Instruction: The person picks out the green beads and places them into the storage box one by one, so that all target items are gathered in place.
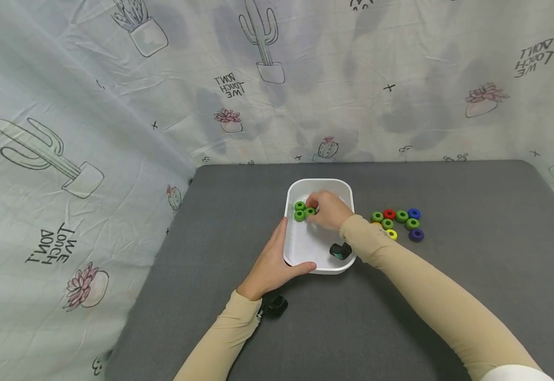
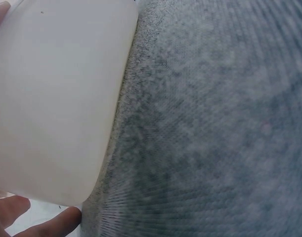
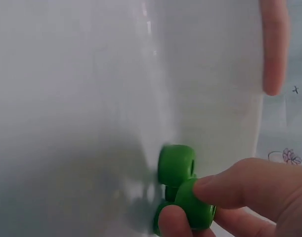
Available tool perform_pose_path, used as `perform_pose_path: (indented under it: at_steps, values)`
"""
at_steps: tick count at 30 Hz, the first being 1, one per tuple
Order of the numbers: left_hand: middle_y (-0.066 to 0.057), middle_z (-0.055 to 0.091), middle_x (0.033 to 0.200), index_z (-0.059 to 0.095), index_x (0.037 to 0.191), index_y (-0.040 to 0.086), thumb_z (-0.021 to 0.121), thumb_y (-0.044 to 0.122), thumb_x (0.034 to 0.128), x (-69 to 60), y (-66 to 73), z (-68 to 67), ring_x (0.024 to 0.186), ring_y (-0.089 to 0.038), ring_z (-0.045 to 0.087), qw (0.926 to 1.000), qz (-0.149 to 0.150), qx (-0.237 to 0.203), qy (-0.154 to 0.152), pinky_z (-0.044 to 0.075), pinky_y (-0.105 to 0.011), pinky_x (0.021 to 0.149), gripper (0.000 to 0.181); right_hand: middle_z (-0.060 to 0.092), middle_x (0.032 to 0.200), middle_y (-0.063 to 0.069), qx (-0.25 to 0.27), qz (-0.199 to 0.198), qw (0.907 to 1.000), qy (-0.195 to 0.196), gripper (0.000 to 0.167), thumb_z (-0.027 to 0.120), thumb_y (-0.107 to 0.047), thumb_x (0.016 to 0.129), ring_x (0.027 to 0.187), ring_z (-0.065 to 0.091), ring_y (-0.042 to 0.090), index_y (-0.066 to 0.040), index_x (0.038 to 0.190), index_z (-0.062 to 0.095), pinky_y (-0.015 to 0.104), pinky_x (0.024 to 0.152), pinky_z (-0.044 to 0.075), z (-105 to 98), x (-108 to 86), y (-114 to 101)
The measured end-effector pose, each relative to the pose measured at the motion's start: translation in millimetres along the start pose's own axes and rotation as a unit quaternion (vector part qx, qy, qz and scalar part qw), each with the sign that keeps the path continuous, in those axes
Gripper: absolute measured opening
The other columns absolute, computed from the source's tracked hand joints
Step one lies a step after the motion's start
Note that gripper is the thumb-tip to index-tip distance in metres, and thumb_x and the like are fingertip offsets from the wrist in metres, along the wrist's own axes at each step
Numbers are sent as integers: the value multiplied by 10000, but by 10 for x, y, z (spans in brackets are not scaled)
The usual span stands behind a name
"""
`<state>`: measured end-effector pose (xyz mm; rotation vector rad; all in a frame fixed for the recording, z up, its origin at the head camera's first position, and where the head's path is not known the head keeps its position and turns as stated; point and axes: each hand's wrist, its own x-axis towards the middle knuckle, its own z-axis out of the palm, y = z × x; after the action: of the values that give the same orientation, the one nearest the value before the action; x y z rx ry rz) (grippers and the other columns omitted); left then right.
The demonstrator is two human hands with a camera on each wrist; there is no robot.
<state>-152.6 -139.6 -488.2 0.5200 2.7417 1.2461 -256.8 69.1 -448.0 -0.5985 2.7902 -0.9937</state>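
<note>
A white tray (image 1: 305, 246) stands on the grey table. My left hand (image 1: 273, 264) holds its near left corner, thumb along the near rim and fingers against the left side. In the left wrist view, fingertips (image 2: 59, 224) show at the tray's outer wall (image 2: 57, 98). Inside, my right hand (image 1: 331, 209) pinches a green bead (image 3: 195, 205) between thumb and finger, by the left wall. Other green beads (image 3: 175, 165) sit right against it, partly hidden by the pinched one. Each bead is barrel-shaped with a hole through it.
Right of the tray, loose beads lie close together: several green (image 1: 401, 216), a red bead (image 1: 389, 214), a blue bead (image 1: 414, 213), a purple bead (image 1: 416, 235), a yellow bead (image 1: 391, 234) and an orange one (image 1: 377, 225) partly behind the right sleeve. A cactus-print cloth (image 1: 353, 106) hangs behind the table.
</note>
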Motion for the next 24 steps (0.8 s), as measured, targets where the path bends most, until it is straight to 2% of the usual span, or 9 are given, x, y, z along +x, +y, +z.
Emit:
perform_pose_path:
  at_steps: [10, 24]
  values:
    - [54, 39, 1755, -46, 1688, 233, 813, 637, 814, -4, -1, 5, 1589, -187, 215, 10000, 28, -9, 0, 336, -518, 1216, 1290, 669, 1068, 170, -199, 144, 9997, -54, 249, 781, -78, 872, 982, 609, 289, -31, 1112, 734, 444, 900, 517, 49, 10, 30]
    - [33, 46, 1757, -38, 1689, 210, 801, 663, 809, 10, -37, 28, 1600, -176, 176, 9999, 53, 110, 48, 301, -506, 1238, 1297, 670, 1097, 168, -83, 227, 9997, 25, 286, 778, -94, 893, 991, 613, 286, -8, 1159, 720, 437, 906, 523, 63, -3, 36]
